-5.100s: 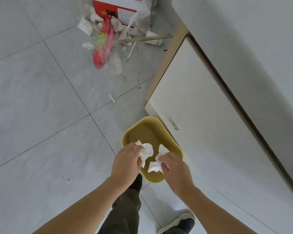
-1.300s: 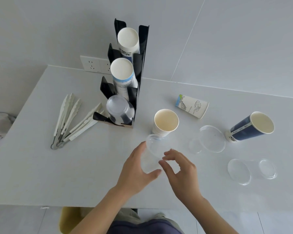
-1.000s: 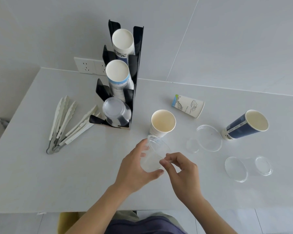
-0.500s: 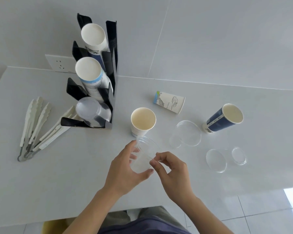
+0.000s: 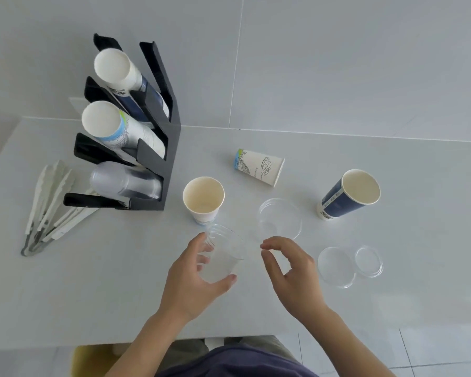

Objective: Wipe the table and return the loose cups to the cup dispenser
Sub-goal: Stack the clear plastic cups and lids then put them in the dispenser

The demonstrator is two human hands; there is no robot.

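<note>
Resting within left-hand fingers, clear cup, seemingly tilted

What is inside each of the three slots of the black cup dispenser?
Dispenser: the top slot holds blue cups, the middle slot white printed cups, the bottom slot clear cups. Each stack's far end is hidden by the frame, so no count is possible.

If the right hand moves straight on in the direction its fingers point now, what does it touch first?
The right hand points left toward the clear plastic cup gripped by the left hand. It would likely meet that cup's rim first, though depth is hard to judge from this one view.
</note>
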